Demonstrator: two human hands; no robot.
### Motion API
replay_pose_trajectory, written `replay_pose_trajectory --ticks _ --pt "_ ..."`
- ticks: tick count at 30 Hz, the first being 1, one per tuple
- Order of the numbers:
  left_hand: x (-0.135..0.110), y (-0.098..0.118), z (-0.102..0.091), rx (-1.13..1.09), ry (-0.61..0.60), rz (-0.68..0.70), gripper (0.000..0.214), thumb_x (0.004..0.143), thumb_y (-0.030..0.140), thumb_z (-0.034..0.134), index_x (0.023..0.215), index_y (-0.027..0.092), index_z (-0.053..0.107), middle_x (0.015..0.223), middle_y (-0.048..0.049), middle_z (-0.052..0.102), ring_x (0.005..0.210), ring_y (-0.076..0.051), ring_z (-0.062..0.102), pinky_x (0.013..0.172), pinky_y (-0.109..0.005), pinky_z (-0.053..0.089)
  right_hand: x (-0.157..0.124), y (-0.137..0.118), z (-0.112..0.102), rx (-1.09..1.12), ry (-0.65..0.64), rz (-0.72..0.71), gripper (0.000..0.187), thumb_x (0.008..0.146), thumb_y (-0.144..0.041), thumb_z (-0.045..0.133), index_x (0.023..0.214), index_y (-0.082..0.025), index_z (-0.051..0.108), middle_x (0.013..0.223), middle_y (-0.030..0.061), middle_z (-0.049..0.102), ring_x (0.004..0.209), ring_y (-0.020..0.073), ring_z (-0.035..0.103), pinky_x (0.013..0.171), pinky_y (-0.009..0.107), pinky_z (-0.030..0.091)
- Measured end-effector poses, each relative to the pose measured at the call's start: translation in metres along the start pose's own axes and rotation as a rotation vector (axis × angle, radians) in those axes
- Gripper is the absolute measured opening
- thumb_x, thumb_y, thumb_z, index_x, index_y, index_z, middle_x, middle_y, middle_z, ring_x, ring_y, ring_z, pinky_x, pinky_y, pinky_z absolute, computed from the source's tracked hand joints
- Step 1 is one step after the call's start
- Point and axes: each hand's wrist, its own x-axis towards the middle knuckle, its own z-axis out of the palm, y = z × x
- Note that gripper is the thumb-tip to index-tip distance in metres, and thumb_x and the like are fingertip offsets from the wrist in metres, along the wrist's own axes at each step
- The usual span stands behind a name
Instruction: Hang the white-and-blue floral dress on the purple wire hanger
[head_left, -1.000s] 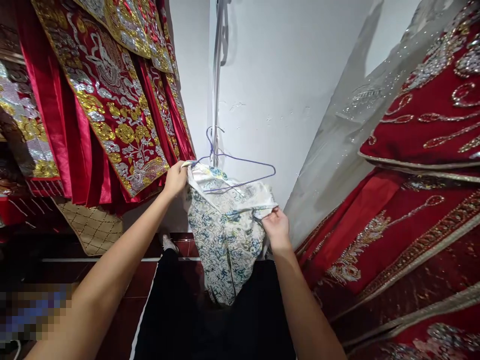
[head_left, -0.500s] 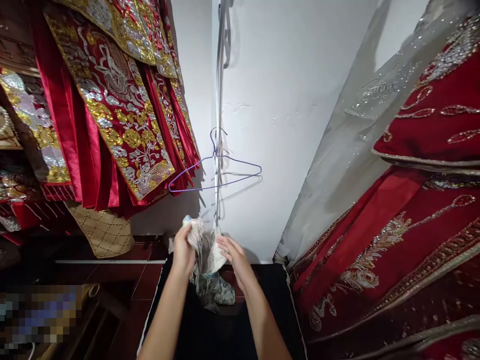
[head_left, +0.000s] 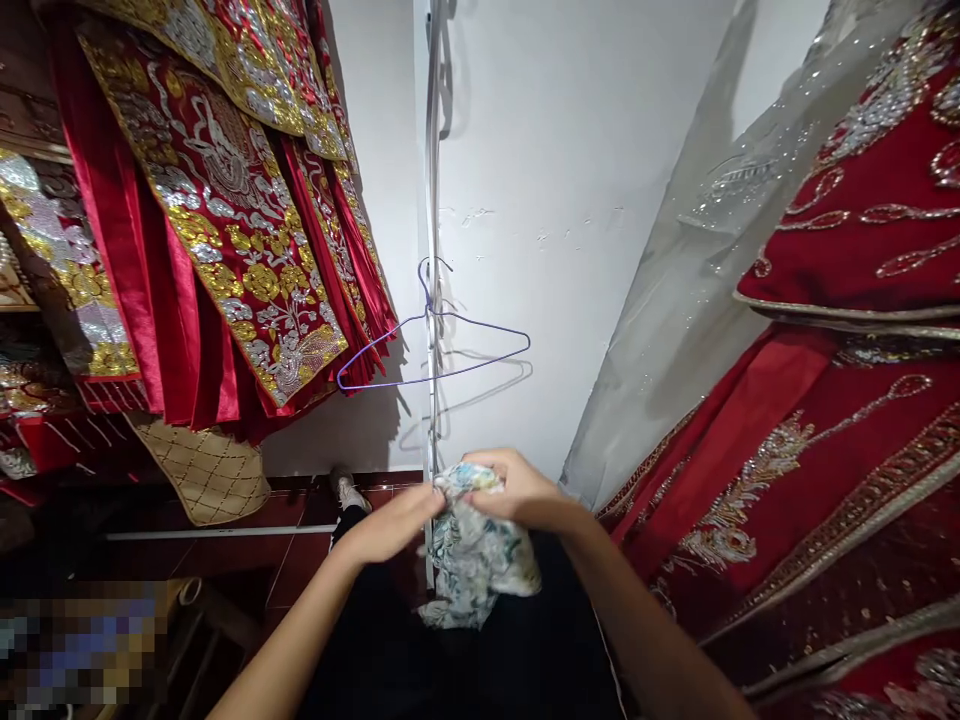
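A crumpled floral cloth (head_left: 487, 555), white with green, blue and yellow patches, hangs in front of my body. My right hand (head_left: 525, 492) grips its gathered top, thumb on the near side and fingers curled over the far side. From the other side, my left hand (head_left: 401, 520) reaches in with fingers fairly straight and pressed together, their tips at the cloth's upper left edge. Whether it is one garment or what kind, the bunched folds do not show. Beyond my hands, a purple wire hanger (head_left: 435, 378) hangs on a metal upright (head_left: 432, 200).
Red embroidered garments (head_left: 262, 250) hang at the left, above a tan quilted piece (head_left: 202, 475). Beaded red dresses (head_left: 750, 480) and a sheer plastic cover (head_left: 675, 300) fill the right. A white wall (head_left: 570, 130) stands behind the upright. A white bar (head_left: 217, 532) runs low across the floor.
Both hands have come together and moved right. The cloth, earlier stretched between them, is now bunched, mostly under my right hand. The view has shifted slightly.
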Motion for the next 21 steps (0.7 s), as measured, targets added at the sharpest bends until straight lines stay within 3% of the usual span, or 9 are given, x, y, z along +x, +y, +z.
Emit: replay_pose_trajectory --ticks 1,3,5,8,11,14,17,21 --pt "-0.005 -0.008 0.008 0.018 -0.106 -0.041 0.049 0.095 0.058 0.041 0.117 0.023 0.068 0.117 -0.0077 0.068 0.115 -0.028 0.059 0.102 -0.039 0.045 0.002 -0.007 -0.011 -0.102 0.076 -0.048 0.012 0.07 -0.015 0.062 0.078 -0.019 0.069 0.076 0.001 0.065 0.067 0.0153 0.056 0.058 0.025 0.041" --pt "-0.018 -0.022 0.025 0.108 -0.144 -0.091 0.04 0.092 0.055 0.049 0.098 0.021 0.069 0.101 -0.0058 0.071 0.097 -0.027 0.064 0.089 -0.036 0.049 0.012 -0.015 -0.034 -0.249 0.285 -0.167 0.021 0.068 -0.012 0.057 0.084 -0.019 0.07 0.078 0.001 0.065 0.064 0.0137 0.054 0.057 0.024 0.038" --pt "-0.028 -0.033 0.032 0.213 -0.002 -0.125 0.031 0.092 0.05 0.051 0.093 0.022 0.066 0.091 -0.0048 0.07 0.085 -0.025 0.064 0.079 -0.033 0.049 0.031 -0.017 -0.053 -0.277 0.49 -0.259 0.031 0.069 -0.014 0.056 0.096 -0.02 0.069 0.076 0.0001 0.064 0.06 0.0129 0.051 0.056 0.024 0.038" --pt "-0.032 -0.039 0.015 0.337 0.304 -0.155 0.021 0.094 0.039 0.046 0.102 0.025 0.059 0.083 -0.0029 0.065 0.075 -0.023 0.06 0.07 -0.031 0.045 0.076 -0.005 -0.072 -0.199 0.675 -0.343 0.037 0.072 -0.019 0.053 0.108 -0.02 0.065 0.085 0.0023 0.066 0.065 0.0151 0.055 0.063 0.026 0.044" --pt "-0.025 -0.03 -0.02 0.5 0.524 -0.069 0.011 0.09 0.027 0.045 0.096 0.024 0.053 0.085 -0.003 0.061 0.076 -0.022 0.058 0.071 -0.029 0.043 0.126 0.017 -0.077 -0.192 0.682 -0.309 0.041 0.073 -0.022 0.054 0.113 -0.02 0.063 0.108 0.006 0.067 0.089 0.0185 0.061 0.078 0.028 0.047" --pt "-0.02 -0.023 -0.049 0.648 0.528 0.009 0.008 0.085 0.022 0.045 0.087 0.024 0.053 0.092 -0.0055 0.061 0.084 -0.023 0.059 0.075 -0.03 0.042 0.154 0.039 -0.077 -0.323 0.635 -0.16 0.022 0.077 -0.027 0.051 0.089 -0.017 0.066 0.086 0.0045 0.069 0.08 0.0185 0.059 0.072 0.027 0.045" --pt "-0.025 -0.03 -0.069 0.699 0.44 -0.097 0.006 0.083 0.026 0.05 0.086 0.026 0.055 0.08 -0.0036 0.061 0.074 -0.025 0.059 0.069 -0.03 0.041 0.146 0.051 -0.086 -0.416 0.673 -0.11 0.024 0.08 -0.031 0.048 0.062 -0.017 0.058 0.06 0.0012 0.057 0.063 0.0164 0.051 0.061 0.026 0.038" --pt "-0.026 -0.048 -0.098 0.569 0.374 -0.221 0.007 0.069 0.025 0.065 0.071 0.027 0.059 0.066 -0.004 0.062 0.07 -0.029 0.061 0.077 -0.036 0.046 0.113 0.044 -0.103 -0.572 0.658 -0.134 0.014 0.071 -0.029 0.059 0.068 -0.018 0.066 0.063 0.0001 0.061 0.063 0.0161 0.053 0.06 0.025 0.034"
